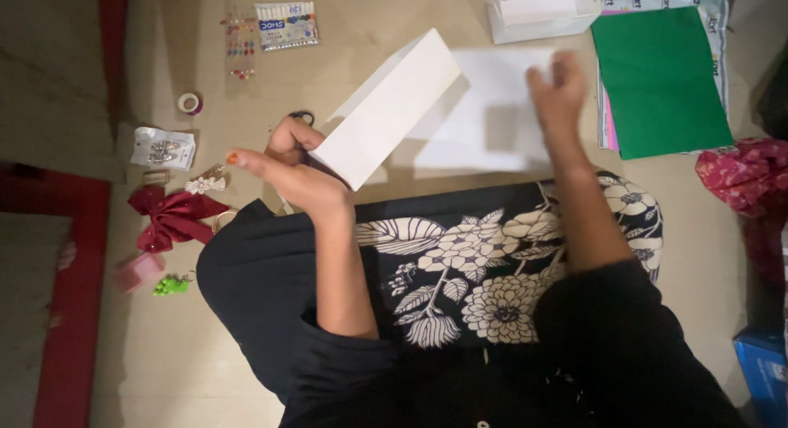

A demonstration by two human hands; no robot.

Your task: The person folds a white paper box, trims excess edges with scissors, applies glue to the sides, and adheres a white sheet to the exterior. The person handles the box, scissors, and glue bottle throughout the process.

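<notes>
Left hand (pixel 291 169): I see it pinching the folded white card (pixel 386 108), raised off the floor | Right hand (pixel 558 87): blurred, grip unreadable | Risk: one-corner hold may let the card sag and crease.

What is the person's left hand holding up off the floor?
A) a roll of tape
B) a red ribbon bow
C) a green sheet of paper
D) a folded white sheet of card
D: the left hand grips the lower corner of the folded white card, which is raised at a slant.
</notes>
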